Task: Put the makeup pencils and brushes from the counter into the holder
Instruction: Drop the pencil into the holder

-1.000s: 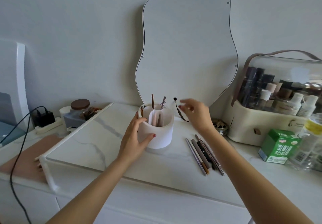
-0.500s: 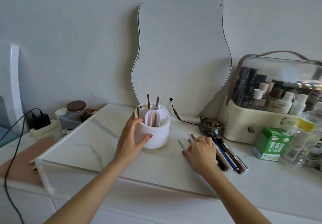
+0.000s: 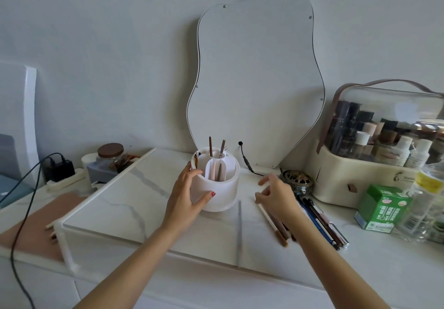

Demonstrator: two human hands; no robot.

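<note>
A white round holder (image 3: pixel 224 194) with dividers stands on the marble board (image 3: pixel 120 203) and has a few pencils and brushes upright in it. My left hand (image 3: pixel 186 199) grips its left side. To its right, several makeup pencils and brushes (image 3: pixel 320 223) lie in a loose row on the counter. My right hand (image 3: pixel 276 195) hovers over their far ends with fingers curled and apart, its fingertips at the tip of a white-and-brown pencil (image 3: pixel 270 218). One grey pencil (image 3: pixel 239 227) lies apart in front of the holder, blurred.
A wavy mirror (image 3: pixel 254 80) leans on the wall behind the holder. A brass dish (image 3: pixel 299 180), a cream cosmetics case (image 3: pixel 355 181), a green box (image 3: pixel 380 209) and a clear bottle (image 3: pixel 425 203) crowd the right. A jar (image 3: pixel 110 157) and a charger cable (image 3: pixel 26 203) sit left.
My right hand came down from beside the holder onto the row of pencils, then lifted and shifted left to their ends. A grey pencil now lies apart, blurred. My left hand stayed on the holder.
</note>
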